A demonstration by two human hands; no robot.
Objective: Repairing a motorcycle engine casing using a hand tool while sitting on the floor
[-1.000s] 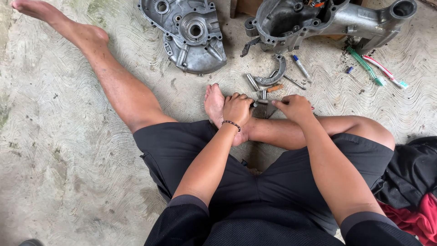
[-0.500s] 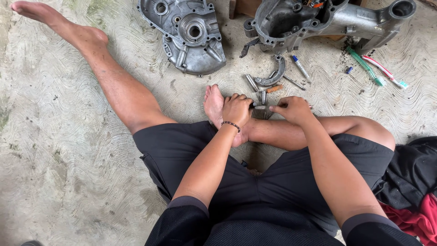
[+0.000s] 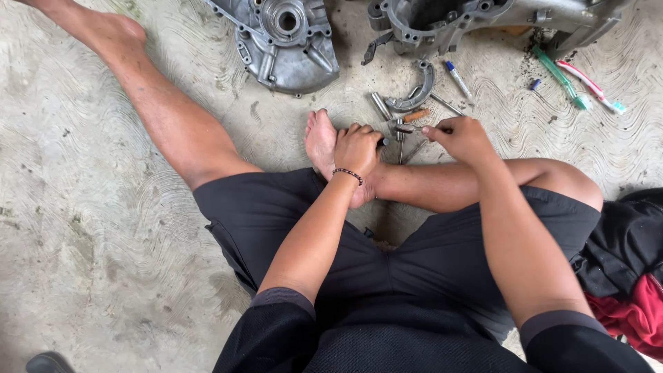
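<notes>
I sit on a concrete floor with my right leg folded in front of me. My left hand (image 3: 358, 148) is closed in a fist beside my foot (image 3: 320, 138), gripping a small dark metal part that it mostly hides. Just to its right, my right hand (image 3: 459, 138) pinches a thin metal tool (image 3: 409, 128) whose tip points toward the left hand. A curved grey brake shoe (image 3: 418, 91) and an orange-handled screwdriver (image 3: 416, 116) lie just beyond the hands.
A grey engine cover (image 3: 286, 41) and an open engine casing (image 3: 483, 17) lie on the floor ahead. A green toothbrush (image 3: 559, 76) and a pink one (image 3: 590, 86) lie at the right. Black and red cloth (image 3: 628, 276) is heaped by my right knee.
Both hands stay together by my foot. My right hand has drawn slightly to the right of the left, now pinching the thin tool. The view has shifted a little.
</notes>
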